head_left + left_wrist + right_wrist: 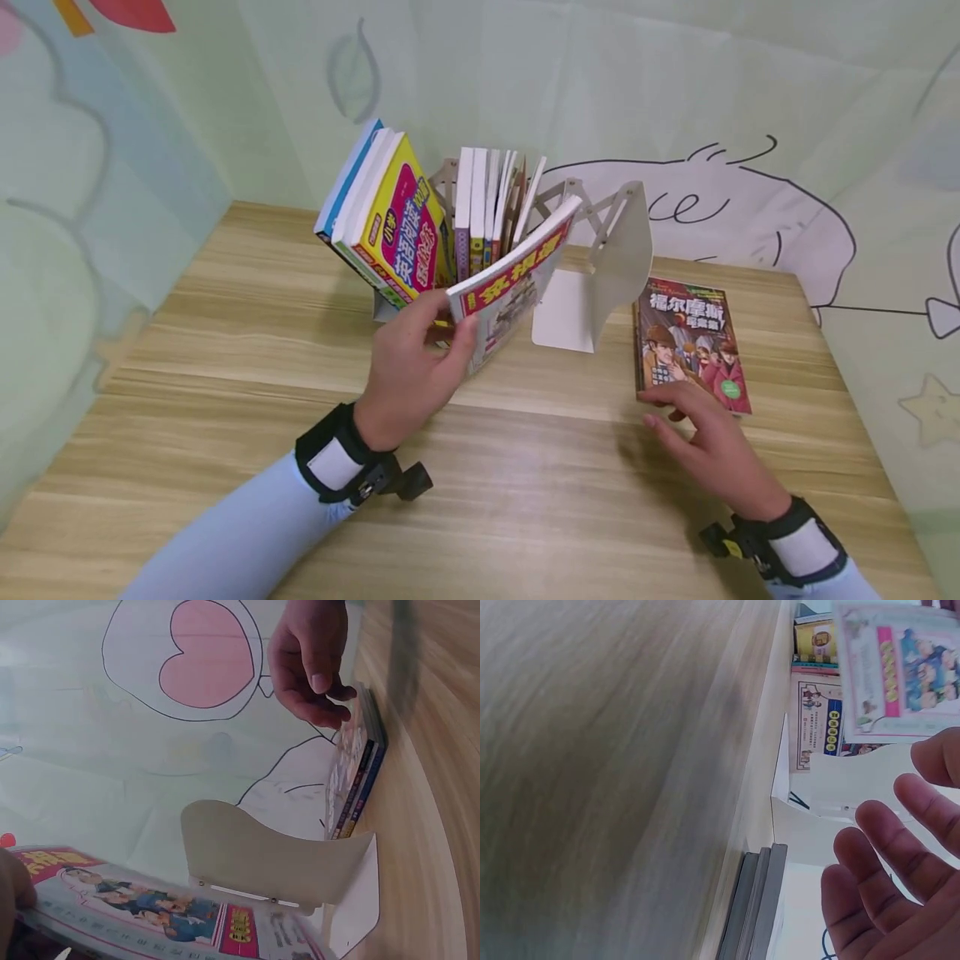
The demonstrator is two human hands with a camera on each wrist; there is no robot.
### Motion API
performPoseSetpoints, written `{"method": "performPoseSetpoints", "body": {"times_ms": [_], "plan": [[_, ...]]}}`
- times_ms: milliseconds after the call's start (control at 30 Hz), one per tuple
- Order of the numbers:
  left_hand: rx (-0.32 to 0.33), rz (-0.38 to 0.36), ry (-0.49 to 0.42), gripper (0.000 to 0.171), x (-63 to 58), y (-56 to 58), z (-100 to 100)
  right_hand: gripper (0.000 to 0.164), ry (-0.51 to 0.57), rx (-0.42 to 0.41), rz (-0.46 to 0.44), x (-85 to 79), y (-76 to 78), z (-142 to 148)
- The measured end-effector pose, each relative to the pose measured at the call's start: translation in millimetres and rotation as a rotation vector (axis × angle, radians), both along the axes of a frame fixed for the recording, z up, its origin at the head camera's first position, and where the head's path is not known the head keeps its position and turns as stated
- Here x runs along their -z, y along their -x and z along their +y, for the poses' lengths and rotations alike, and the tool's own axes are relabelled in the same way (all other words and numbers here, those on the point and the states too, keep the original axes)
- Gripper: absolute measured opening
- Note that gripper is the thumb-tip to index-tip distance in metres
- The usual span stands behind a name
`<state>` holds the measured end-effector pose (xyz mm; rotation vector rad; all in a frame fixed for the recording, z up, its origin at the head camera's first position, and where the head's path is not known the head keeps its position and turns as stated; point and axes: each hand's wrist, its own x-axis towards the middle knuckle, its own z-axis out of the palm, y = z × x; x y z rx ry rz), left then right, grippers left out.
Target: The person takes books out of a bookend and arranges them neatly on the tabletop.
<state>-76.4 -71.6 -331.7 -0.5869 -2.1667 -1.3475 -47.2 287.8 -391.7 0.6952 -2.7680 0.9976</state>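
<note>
While the right hand [708, 446] hangs above the worktop [540, 500] by the stacked books [693, 333], fingers spread and loosely bent, the left hand [412, 362] pinches a tilted thin book [510, 296] between thumb and fingers; beyond it, upright books [480, 208] stand within the beige bookend [628, 250].

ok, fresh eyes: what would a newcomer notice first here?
Probably the yellow book, bright and leaning at the left end of the rack. Then the pale book, held tilted by the left hand in front of the rack. Third, the dark-covered stack lying on the table right of the rack, the right hand at its near edge.
</note>
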Motion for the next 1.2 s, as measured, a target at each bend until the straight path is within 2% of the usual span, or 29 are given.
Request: {"method": "performPoseSetpoints", "body": {"times_ms": [133, 233, 367, 567, 700, 800, 933, 1100, 1200], "plan": [[0.052, -0.006, -0.057, 0.035, -7.1, -11.2, -1.3, 0.028, -0.011, 0.001, -0.019, -2.1, -0.5, -1.1], [0.129, -0.083, -0.120, 0.039, -9.9, -18.6, 0.7, 0.032, 0.007, 0.006, -0.081, -5.5, -2.1, -3.8], [0.225, -0.219, -0.174, 0.038, -11.4, -24.9, 4.4, 0.044, 0.101, -0.002, -0.233, -12.6, -6.7, -9.9], [0.343, -0.306, -0.141, 0.035, -8.4, -28.5, 13.3, 0.058, 0.266, -0.061, -0.377, -21.6, -15.1, -21.3], [0.402, -0.359, -0.123, 0.034, -5.5, -31.6, 19.1, 0.053, 0.324, -0.078, -0.414, -21.4, -19.5, -28.7], [0.426, -0.395, -0.111, 0.033, -3.1, -33.1, 22.2, 0.043, 0.325, -0.067, -0.382, -18.4, -21.5, -31.7], [0.418, -0.432, -0.101, 0.032, -0.3, -33.3, 24.4, 0.037, 0.356, -0.057, -0.282, -14.0, -23.4, -31.9], [0.354, -0.480, -0.065, 0.031, 0.6, -31.7, 24.5, 0.033, 0.513, -0.021, -0.127, -9.8, -22.9, -26.4], [0.322, -0.508, -0.014, 0.035, 0.6, -30.1, 23.2, 0.032, 0.601, 0.037, -0.108, -10.1, -21.2, -17.9]]}}
